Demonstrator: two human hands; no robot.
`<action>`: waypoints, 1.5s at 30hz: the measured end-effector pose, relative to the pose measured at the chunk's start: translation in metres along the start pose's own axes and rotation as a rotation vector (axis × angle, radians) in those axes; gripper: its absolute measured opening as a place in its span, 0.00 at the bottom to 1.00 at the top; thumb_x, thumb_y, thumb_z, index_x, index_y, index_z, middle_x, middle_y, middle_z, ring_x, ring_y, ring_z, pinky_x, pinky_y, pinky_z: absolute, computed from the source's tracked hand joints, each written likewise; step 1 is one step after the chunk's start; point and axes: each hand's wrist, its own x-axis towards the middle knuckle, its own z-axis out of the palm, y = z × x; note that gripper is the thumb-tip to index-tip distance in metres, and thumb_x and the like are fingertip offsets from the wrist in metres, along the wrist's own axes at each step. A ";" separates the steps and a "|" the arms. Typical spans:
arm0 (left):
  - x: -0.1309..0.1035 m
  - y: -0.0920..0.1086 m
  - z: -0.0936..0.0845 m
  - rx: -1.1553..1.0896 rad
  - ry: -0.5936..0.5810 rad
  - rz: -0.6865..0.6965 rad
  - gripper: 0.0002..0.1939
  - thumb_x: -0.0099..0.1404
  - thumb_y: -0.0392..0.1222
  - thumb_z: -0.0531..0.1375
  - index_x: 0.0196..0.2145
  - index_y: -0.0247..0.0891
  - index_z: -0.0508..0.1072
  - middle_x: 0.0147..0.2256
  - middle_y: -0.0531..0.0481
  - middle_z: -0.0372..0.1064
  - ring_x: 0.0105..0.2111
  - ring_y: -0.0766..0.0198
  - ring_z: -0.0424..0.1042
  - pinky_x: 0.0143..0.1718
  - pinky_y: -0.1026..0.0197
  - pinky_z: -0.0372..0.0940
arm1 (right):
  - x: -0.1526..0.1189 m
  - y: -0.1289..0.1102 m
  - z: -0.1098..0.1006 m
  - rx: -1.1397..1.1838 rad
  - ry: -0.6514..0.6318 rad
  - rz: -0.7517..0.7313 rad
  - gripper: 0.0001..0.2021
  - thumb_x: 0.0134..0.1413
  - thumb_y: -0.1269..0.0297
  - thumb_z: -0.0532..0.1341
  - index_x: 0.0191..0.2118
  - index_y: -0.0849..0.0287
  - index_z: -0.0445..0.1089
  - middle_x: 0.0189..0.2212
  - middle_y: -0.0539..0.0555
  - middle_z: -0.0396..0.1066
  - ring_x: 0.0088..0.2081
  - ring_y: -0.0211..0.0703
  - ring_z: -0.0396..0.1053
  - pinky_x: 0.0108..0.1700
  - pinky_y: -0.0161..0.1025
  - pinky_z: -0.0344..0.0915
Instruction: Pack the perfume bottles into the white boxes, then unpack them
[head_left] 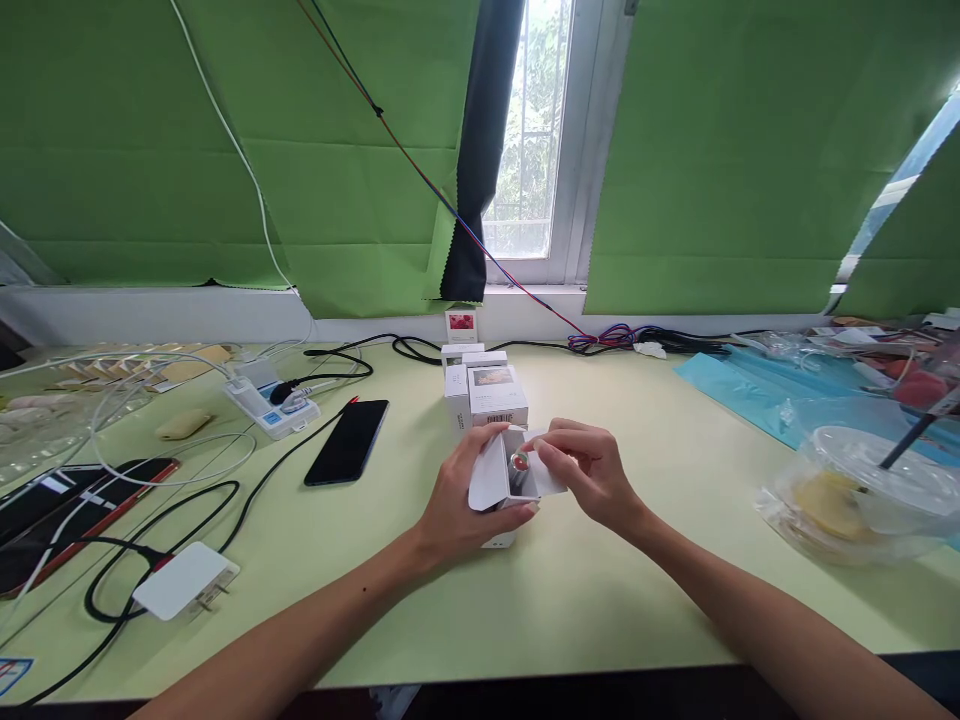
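Observation:
My left hand [457, 490] is wrapped round a small white cardboard box [489, 478], its thumb along the near side. The box's top is open with flaps folded out. Inside it stands a small round-topped item [520, 462] with a reddish centre; most of it is hidden by the box walls. My right hand [589, 468] has its fingers curled into a pinch at the box's right flap, with the fingertips close to the round top. Whether they grip the flap or the item I cannot make out. Just beyond stand several closed white boxes [496, 393].
Left of the hands lie a black phone [346, 442], a power strip [271, 402], a white charger [187, 582] and looping cables. At right, a plastic cup in a clear bag [862, 490] stands by blue plastic sheeting [750, 385]. The table's front edge [600, 675] runs beneath my forearms.

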 end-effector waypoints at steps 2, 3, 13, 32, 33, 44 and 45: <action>-0.001 -0.001 0.000 -0.039 -0.024 -0.013 0.40 0.54 0.59 0.71 0.58 0.44 0.64 0.47 0.47 0.74 0.41 0.55 0.75 0.41 0.55 0.71 | -0.002 -0.002 0.001 -0.022 0.026 -0.056 0.17 0.66 0.54 0.60 0.34 0.57 0.83 0.24 0.52 0.64 0.25 0.39 0.60 0.27 0.38 0.59; -0.001 -0.002 0.000 -0.059 -0.038 -0.020 0.40 0.53 0.60 0.71 0.58 0.45 0.63 0.47 0.47 0.74 0.41 0.55 0.75 0.42 0.55 0.71 | -0.003 -0.002 0.001 -0.036 0.036 -0.079 0.17 0.66 0.55 0.60 0.35 0.56 0.83 0.25 0.52 0.64 0.26 0.39 0.60 0.27 0.39 0.60; 0.001 -0.003 -0.001 -0.149 -0.092 -0.020 0.42 0.52 0.60 0.72 0.59 0.45 0.62 0.47 0.46 0.74 0.43 0.53 0.75 0.43 0.53 0.71 | -0.006 0.003 0.006 -0.127 -0.004 -0.247 0.16 0.67 0.58 0.59 0.36 0.57 0.83 0.31 0.51 0.58 0.23 0.33 0.54 0.23 0.37 0.57; 0.003 -0.002 0.001 -0.117 -0.052 0.179 0.34 0.59 0.50 0.69 0.59 0.46 0.61 0.43 0.50 0.73 0.35 0.59 0.74 0.34 0.58 0.69 | 0.002 -0.003 0.012 -0.111 -0.077 -0.297 0.13 0.65 0.72 0.58 0.26 0.58 0.66 0.29 0.49 0.56 0.28 0.36 0.59 0.26 0.34 0.58; 0.003 -0.001 0.001 -0.118 -0.051 0.185 0.34 0.59 0.50 0.69 0.59 0.46 0.60 0.43 0.49 0.73 0.35 0.59 0.74 0.34 0.58 0.70 | 0.002 -0.003 0.012 -0.113 -0.078 -0.296 0.13 0.64 0.72 0.58 0.26 0.58 0.66 0.29 0.49 0.57 0.28 0.35 0.58 0.26 0.34 0.58; 0.004 -0.001 -0.002 -0.095 -0.059 0.186 0.34 0.58 0.48 0.69 0.58 0.45 0.60 0.46 0.47 0.71 0.39 0.57 0.74 0.39 0.55 0.71 | -0.002 0.003 0.014 -0.157 -0.054 -0.323 0.10 0.65 0.72 0.57 0.32 0.58 0.71 0.29 0.50 0.58 0.28 0.37 0.61 0.26 0.36 0.61; 0.005 0.000 -0.003 -0.089 -0.066 0.185 0.34 0.58 0.48 0.69 0.58 0.45 0.60 0.46 0.47 0.71 0.40 0.56 0.74 0.40 0.55 0.71 | -0.002 0.003 0.015 -0.160 -0.047 -0.324 0.10 0.65 0.71 0.57 0.32 0.58 0.71 0.30 0.50 0.58 0.28 0.37 0.61 0.26 0.36 0.61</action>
